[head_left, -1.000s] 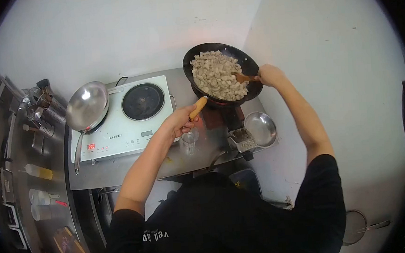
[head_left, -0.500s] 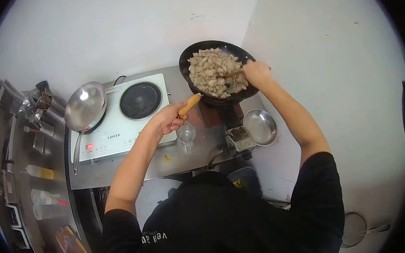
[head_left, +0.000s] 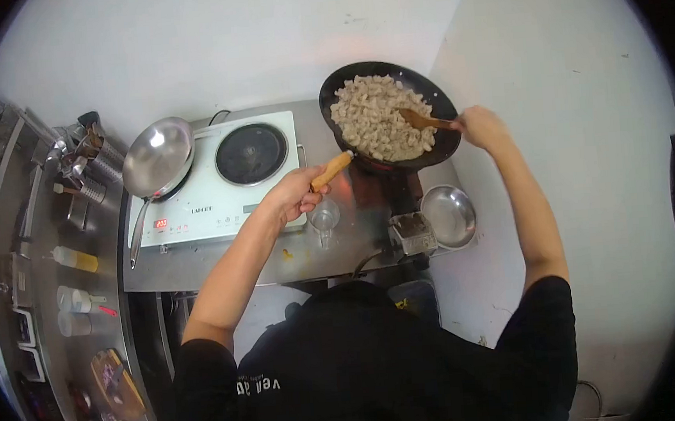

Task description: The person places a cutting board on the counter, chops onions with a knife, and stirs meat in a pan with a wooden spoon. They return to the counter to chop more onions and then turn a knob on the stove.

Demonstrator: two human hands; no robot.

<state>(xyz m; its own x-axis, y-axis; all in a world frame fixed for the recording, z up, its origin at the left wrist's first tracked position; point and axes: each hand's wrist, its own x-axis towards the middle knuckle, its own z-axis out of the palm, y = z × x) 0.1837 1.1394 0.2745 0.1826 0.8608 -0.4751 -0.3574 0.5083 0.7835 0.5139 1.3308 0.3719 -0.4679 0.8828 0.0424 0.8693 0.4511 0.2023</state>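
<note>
A black wok point(head_left: 443, 103) sits tilted over a burner at the back right of the counter. It holds a heap of pale, diced, cooked-looking pieces point(head_left: 374, 118), perhaps meat. My left hand point(head_left: 299, 194) is closed around the wok's wooden handle point(head_left: 332, 172). With my right hand point(head_left: 482, 128), at the wok's right rim, I grip a wooden spatula point(head_left: 419, 119); its blade rests on the right part of the heap. The burner is mostly hidden beneath the wok.
Left of the wok stands a white double cooktop point(head_left: 216, 211) with a steel frying pan point(head_left: 158, 158) on it. A clear measuring cup point(head_left: 324, 221), a steel bowl point(head_left: 449, 217) and a metal box-like burner part point(head_left: 413, 234) are near me. Utensil holders point(head_left: 107, 162) stand far left.
The spatula has come up into plain sight on the heap, and my right hand has moved outward past the wok's rim. My left hand keeps the handle. The whole view has shifted slightly.
</note>
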